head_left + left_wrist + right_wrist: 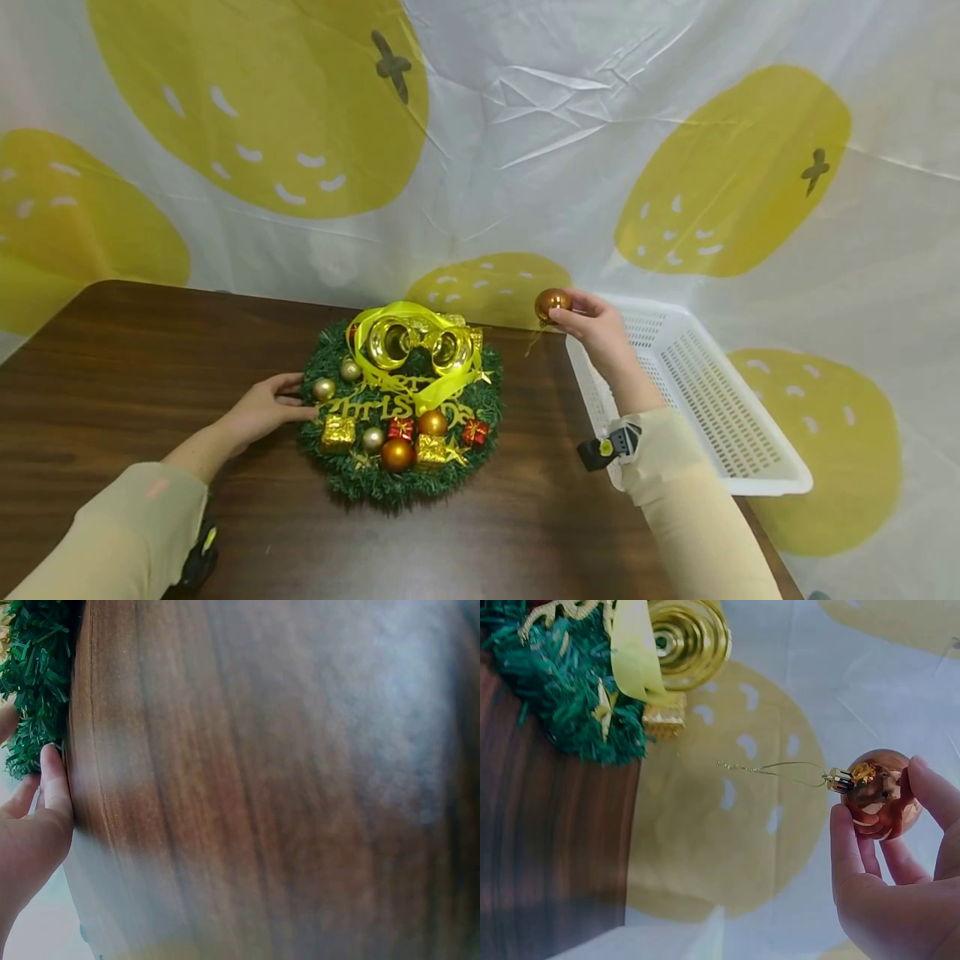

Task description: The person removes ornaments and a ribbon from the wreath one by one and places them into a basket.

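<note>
Pinching a copper bauble (552,306) with the fingers of the right hand (600,327) clamped around it, holding it up at two o'clock from the green wreath (390,490), just off the ten o'clock corner of the white basket (701,400). Dangling its gold thread (535,338) toward seven o'clock. Touching the wreath's nine o'clock edge with the left hand (261,410), holding thumb and fingers apart. Showing on the wreath, down on the desk (187,358), gold bells (386,342) and yellow ribbon (442,388) near twelve o'clock, little boxes (338,433) and shiny balls (397,455) near six.

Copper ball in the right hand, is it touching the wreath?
Apart. The right wrist view shows patterned cloth between the copper ball and the wreath; even the ball's string ends short of it.
</note>
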The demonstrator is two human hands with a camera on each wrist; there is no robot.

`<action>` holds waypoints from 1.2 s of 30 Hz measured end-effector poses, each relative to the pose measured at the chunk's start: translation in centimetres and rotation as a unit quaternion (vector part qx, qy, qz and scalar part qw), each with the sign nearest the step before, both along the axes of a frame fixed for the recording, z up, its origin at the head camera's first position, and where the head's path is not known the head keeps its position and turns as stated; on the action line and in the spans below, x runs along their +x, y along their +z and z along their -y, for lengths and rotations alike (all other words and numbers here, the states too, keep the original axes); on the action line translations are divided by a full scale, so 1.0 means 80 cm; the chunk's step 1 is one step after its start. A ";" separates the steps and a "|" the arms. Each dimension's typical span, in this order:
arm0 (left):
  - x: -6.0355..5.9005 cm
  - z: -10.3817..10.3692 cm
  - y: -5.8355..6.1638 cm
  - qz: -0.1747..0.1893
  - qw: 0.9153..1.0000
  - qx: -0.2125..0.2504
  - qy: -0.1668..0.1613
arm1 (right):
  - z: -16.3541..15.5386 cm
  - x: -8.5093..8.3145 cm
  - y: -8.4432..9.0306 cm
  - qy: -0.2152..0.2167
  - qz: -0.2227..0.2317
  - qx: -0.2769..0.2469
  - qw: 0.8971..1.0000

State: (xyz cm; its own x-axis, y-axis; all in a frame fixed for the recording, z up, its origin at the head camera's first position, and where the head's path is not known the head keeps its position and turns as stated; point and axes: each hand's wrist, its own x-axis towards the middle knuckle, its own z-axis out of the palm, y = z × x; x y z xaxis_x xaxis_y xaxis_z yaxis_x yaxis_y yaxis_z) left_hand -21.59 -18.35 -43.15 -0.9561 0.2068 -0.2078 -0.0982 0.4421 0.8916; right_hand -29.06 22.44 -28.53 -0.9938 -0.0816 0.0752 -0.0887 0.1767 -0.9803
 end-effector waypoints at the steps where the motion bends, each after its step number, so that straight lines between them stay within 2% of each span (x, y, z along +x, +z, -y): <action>1: 0.000 0.000 0.000 0.001 1.000 -0.001 0.001 | -0.003 -0.001 0.003 -0.003 0.000 -0.005 1.000; 11: 0.001 0.001 0.001 -0.007 1.000 -0.002 -0.001 | -0.030 0.001 0.023 -0.013 -0.013 -0.063 0.998; 19: 0.000 0.000 0.001 -0.009 1.000 0.000 -0.004 | -0.053 0.004 0.031 -0.008 -0.023 -0.114 0.993; 31: -0.001 0.001 -0.003 -0.015 1.000 -0.002 -0.001 | -0.085 0.001 0.031 -0.004 -0.043 -0.108 0.993; 36: -0.002 0.001 -0.005 -0.016 1.000 -0.001 -0.001 | -0.097 -0.001 0.029 -0.010 -0.040 -0.122 0.992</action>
State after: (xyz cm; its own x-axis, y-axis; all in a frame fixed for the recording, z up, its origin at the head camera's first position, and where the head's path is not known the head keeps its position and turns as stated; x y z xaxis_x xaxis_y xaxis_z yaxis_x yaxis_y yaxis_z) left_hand -21.77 -18.42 -43.58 -0.9616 0.2090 -0.1776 -0.0683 0.4444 0.8932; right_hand -29.14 30.19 -26.17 -0.9853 -0.0312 0.1682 -0.1660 -0.0625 -0.9841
